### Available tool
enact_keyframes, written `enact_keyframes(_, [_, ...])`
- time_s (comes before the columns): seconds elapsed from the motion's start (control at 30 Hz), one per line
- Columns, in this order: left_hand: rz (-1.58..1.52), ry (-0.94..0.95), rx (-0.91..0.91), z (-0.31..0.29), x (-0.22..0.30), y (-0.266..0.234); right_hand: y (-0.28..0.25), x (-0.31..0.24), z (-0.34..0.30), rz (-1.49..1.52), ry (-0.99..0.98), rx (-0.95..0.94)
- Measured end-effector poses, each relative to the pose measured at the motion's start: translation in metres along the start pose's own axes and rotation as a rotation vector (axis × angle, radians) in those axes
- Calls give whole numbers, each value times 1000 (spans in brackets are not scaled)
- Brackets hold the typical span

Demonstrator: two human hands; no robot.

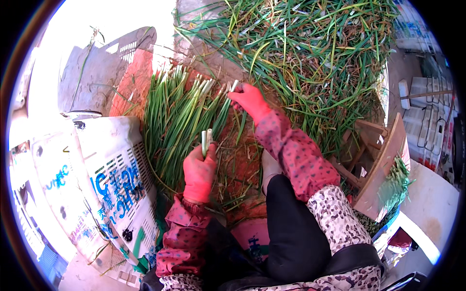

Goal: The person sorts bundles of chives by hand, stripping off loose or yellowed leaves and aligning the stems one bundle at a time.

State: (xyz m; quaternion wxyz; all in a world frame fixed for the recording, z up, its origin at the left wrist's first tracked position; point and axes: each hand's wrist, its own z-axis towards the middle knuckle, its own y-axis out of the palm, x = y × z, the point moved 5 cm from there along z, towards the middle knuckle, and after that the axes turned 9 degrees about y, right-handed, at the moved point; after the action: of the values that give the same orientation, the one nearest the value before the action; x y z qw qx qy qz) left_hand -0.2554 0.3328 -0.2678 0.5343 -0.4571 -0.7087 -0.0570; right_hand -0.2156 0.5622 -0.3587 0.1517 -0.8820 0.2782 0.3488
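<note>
My left hand [198, 172], in a red glove, is closed around a few scallions [204, 140], their cut white ends pointing up. Farther off and to the right, my right hand [250, 101], gloved the same way, pinches the white end of a scallion [233, 87] at the edge of a row. That row of scallions [170, 111] lies on a reddish-orange sheet [130, 89], white ends away from me and green leaves toward me. Both forearms wear dotted red sleeves.
A big heap of loose green and yellowed leaves [315, 58] spreads at the far right. On the left stands a white slotted plastic crate [109, 165] with blue writing. A wooden stool [376, 165] lies tipped at right. A pink tub [252, 235] sits by my legs.
</note>
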Motion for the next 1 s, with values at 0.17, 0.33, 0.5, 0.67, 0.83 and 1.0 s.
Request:
enact_keyframes(0.17, [-296,344,32,21,43,-11,-5,-38,-80,184,-157,-252])
enact_keyframes(0.33, [-669,-147,-314,18,56,33,-7,-36,-109,151,-250,-181])
enact_keyframes(0.5, [-866,-241,-347,9,56,33,-18,-37,-112,292,-187,-193])
enact_keyframes(0.67, [-824,-249,-461,-7,44,40,-2,-1,-106,11,-75,-317])
enact_keyframes(0.83, [-754,-349,-286,-17,1,-1,-80,6,-60,-585,-174,203])
enact_keyframes(1.0, [-652,-400,-167,-17,-26,-12,6,-41,-40,-1005,-849,264])
